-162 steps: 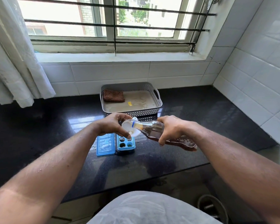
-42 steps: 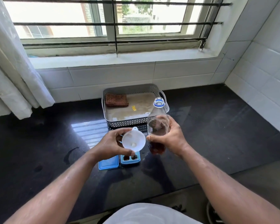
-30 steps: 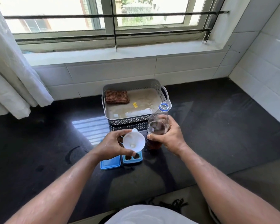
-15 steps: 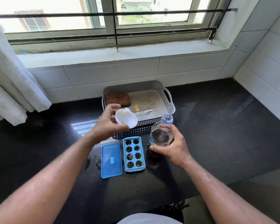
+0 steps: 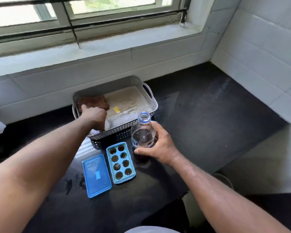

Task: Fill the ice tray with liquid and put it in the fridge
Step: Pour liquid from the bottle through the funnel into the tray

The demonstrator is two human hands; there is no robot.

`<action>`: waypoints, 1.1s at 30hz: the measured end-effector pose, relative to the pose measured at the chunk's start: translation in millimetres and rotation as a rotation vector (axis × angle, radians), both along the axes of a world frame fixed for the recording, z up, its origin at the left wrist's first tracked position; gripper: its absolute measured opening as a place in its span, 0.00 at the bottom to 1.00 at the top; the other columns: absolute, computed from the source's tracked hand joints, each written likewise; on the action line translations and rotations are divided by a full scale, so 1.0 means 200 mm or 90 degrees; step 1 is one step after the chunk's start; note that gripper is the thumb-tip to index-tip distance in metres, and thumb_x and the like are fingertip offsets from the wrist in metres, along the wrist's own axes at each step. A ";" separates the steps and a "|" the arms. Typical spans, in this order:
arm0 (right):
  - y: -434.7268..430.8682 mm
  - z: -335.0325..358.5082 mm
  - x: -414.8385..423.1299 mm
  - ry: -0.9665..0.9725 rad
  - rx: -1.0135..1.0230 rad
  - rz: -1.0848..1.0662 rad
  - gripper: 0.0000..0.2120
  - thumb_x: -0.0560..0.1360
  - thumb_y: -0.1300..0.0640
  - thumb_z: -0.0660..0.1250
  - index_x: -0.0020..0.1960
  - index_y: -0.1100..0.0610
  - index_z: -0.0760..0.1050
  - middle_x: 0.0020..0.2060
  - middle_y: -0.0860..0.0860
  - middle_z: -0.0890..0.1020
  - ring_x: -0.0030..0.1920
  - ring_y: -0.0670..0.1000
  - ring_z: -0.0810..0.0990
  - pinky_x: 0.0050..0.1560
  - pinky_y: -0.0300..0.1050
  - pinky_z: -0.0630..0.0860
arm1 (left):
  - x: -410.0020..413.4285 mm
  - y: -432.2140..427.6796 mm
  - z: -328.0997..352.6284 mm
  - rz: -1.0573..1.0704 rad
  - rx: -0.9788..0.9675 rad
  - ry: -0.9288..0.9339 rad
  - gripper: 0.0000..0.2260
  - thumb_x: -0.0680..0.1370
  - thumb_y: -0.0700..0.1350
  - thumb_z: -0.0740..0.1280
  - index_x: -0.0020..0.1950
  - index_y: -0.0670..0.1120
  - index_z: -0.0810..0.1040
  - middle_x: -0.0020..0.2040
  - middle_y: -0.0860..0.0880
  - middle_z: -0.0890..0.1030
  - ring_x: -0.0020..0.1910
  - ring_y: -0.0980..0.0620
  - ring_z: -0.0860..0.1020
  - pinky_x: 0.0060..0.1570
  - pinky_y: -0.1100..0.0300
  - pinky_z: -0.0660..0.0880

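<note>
Left hand is down inside the grey basket, knuckles curled over something white and rounded at the near wall; I can't tell whether the fingers are pinched on it or letting go. Right hand is wrapped around the clear plastic bottle, which stands upright on the dark tabletop, uncapped, dark liquid low inside.

The ice tray sits just left of the bottle, all eight wells showing dark fill. Its flat blue lid lies alongside, touching or nearly so.

My read: pouring is over, so clear that left hand out of the basket cleanly and keep the bottle steady, since an open neck beside a full tray invites a knock. Next I'd press the lid on evenly, corner by corner, and lift the tray level.

Textures: perforated basket walls, a checked brown cloth folded in its far corner, glossy polished stone with small splashes by the lid, and soft-looking moulded blue plastic.
</note>
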State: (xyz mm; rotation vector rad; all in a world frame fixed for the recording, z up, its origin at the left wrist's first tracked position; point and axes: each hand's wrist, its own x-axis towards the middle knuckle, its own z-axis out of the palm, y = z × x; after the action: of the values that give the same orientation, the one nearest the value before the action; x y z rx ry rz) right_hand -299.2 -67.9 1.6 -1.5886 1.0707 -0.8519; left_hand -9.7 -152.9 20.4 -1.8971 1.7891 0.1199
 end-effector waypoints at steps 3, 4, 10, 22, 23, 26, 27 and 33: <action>-0.01 0.00 -0.07 0.073 0.053 0.055 0.55 0.56 0.57 0.89 0.77 0.48 0.67 0.67 0.46 0.80 0.68 0.44 0.78 0.70 0.36 0.71 | 0.03 -0.01 0.01 -0.008 0.015 -0.007 0.22 0.67 0.62 0.78 0.57 0.54 0.81 0.58 0.51 0.83 0.57 0.45 0.77 0.63 0.39 0.69; -0.02 -0.01 -0.10 0.118 0.057 0.052 0.54 0.56 0.59 0.87 0.78 0.51 0.68 0.67 0.48 0.79 0.68 0.46 0.77 0.70 0.34 0.70 | 0.02 -0.01 0.03 -0.004 0.000 0.004 0.27 0.67 0.64 0.78 0.63 0.56 0.80 0.62 0.50 0.81 0.61 0.43 0.75 0.63 0.39 0.67; -0.12 -0.12 -0.29 0.552 0.060 -0.025 0.27 0.71 0.60 0.75 0.69 0.51 0.78 0.60 0.54 0.76 0.64 0.58 0.77 0.66 0.44 0.73 | -0.20 0.21 0.22 0.123 -0.410 0.813 0.21 0.72 0.65 0.74 0.55 0.52 0.84 0.49 0.51 0.84 0.48 0.53 0.81 0.52 0.53 0.79; -0.16 -0.01 -0.10 0.339 -0.022 -0.112 0.06 0.75 0.62 0.74 0.52 0.58 0.85 0.47 0.57 0.83 0.46 0.54 0.79 0.47 0.41 0.73 | -0.61 0.60 0.19 0.010 -0.434 1.027 0.21 0.69 0.51 0.83 0.60 0.51 0.84 0.54 0.54 0.85 0.54 0.52 0.84 0.56 0.50 0.80; -0.17 0.10 -0.07 0.193 -0.013 -0.165 0.05 0.74 0.64 0.76 0.49 0.59 0.84 0.43 0.56 0.83 0.43 0.52 0.78 0.44 0.40 0.74 | -0.61 0.60 0.19 0.013 -0.429 1.039 0.21 0.70 0.52 0.82 0.60 0.51 0.84 0.55 0.53 0.85 0.55 0.51 0.84 0.56 0.47 0.81; -0.15 0.45 -0.02 -0.186 -0.049 -0.145 0.10 0.69 0.66 0.78 0.43 0.54 0.81 0.38 0.53 0.82 0.39 0.51 0.79 0.43 0.46 0.80 | -0.61 0.62 0.20 0.026 -0.416 1.036 0.23 0.70 0.51 0.82 0.64 0.52 0.83 0.57 0.52 0.85 0.57 0.48 0.84 0.59 0.43 0.80; -0.13 0.54 -0.03 -0.249 -0.073 -0.095 0.11 0.68 0.67 0.78 0.41 0.53 0.80 0.39 0.52 0.83 0.40 0.51 0.81 0.43 0.44 0.81 | -0.61 0.62 0.21 0.027 -0.410 1.028 0.23 0.71 0.49 0.82 0.64 0.52 0.82 0.58 0.53 0.85 0.58 0.49 0.84 0.59 0.43 0.80; -0.03 0.70 -0.04 -0.051 -0.281 0.052 0.10 0.68 0.71 0.80 0.43 0.63 0.82 0.45 0.59 0.83 0.45 0.57 0.83 0.51 0.49 0.82 | -0.72 0.60 0.28 0.044 -0.422 1.037 0.16 0.72 0.41 0.71 0.58 0.53 0.79 0.47 0.53 0.81 0.44 0.54 0.79 0.50 0.43 0.80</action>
State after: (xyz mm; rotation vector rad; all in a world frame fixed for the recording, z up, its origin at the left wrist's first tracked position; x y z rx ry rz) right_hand -307.8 -73.1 142.0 -1.9274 0.7870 -1.1406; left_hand -154.3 -31.9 75.6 -2.5026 2.9361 1.6848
